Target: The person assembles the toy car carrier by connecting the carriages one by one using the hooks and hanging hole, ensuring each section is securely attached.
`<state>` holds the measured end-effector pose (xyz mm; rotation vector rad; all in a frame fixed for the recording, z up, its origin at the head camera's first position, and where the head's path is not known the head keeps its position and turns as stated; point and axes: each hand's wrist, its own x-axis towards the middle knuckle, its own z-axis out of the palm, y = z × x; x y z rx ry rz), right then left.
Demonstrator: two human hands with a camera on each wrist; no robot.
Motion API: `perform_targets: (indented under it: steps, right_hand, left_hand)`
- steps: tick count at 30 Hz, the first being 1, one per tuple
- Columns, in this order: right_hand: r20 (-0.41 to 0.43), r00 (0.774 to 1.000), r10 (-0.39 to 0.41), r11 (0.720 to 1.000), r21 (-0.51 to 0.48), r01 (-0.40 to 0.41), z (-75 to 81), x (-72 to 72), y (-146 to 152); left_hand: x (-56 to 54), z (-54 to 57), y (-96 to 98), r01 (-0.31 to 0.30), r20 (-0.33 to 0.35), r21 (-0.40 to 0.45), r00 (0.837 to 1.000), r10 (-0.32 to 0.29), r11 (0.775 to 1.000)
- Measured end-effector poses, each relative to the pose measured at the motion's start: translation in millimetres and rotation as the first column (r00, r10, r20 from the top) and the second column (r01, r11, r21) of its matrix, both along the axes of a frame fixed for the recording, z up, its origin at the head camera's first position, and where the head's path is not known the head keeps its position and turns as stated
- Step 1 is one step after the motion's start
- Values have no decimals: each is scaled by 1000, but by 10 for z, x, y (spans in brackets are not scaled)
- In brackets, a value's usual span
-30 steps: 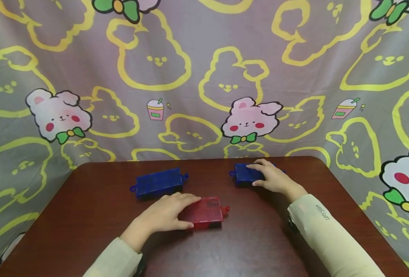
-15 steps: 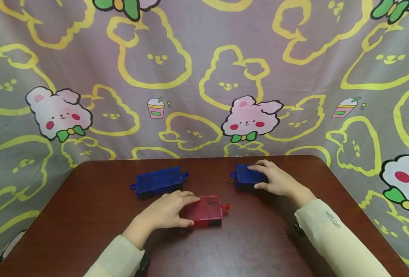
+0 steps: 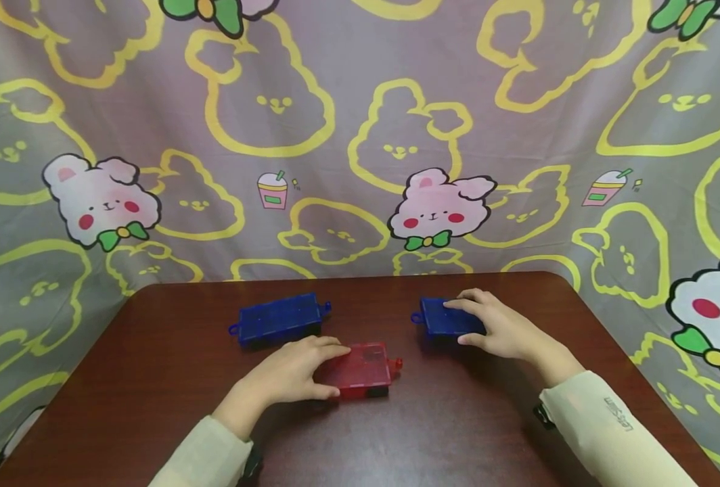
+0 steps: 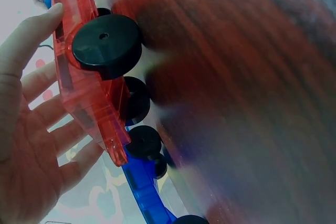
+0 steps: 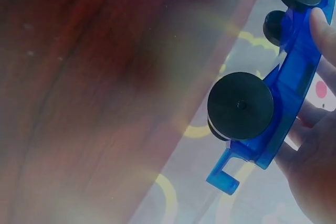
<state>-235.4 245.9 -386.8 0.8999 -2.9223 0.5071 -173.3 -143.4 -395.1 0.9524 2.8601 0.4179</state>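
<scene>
Gripped the red car [image 3: 363, 368] with the left hand [image 3: 283, 372] at mid-table [image 3: 457, 433], the right blue car [image 3: 442, 316] with the right hand [image 3: 506, 328]; left the left blue car [image 3: 279, 321] unheld, beyond the red car; seemed barely begun, with no cars hooked together yet

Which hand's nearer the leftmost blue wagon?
Left: the left hand holds the red wagon just in front of the leftmost blue wagon; the right hand, on the other blue wagon, is farther right.
</scene>
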Motion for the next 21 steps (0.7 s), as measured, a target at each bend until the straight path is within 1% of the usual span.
perform_targets:
  steps: [7,14,21]
  right_hand:
    - [-17,999,37,999,4,-37,-6,156,-5]
    - [3,998,67,998,2,-67,-11,264,-57]
    - [48,995,90,996,8,-91,-26,341,-131]
  left_hand:
    - [4,13,-4,-2,-4,4,1000,2,1000]
    - [1,10,-10,-3,0,5,1000,3,1000]
    - [0,9,-11,-6,4,1,1000,6,1000]
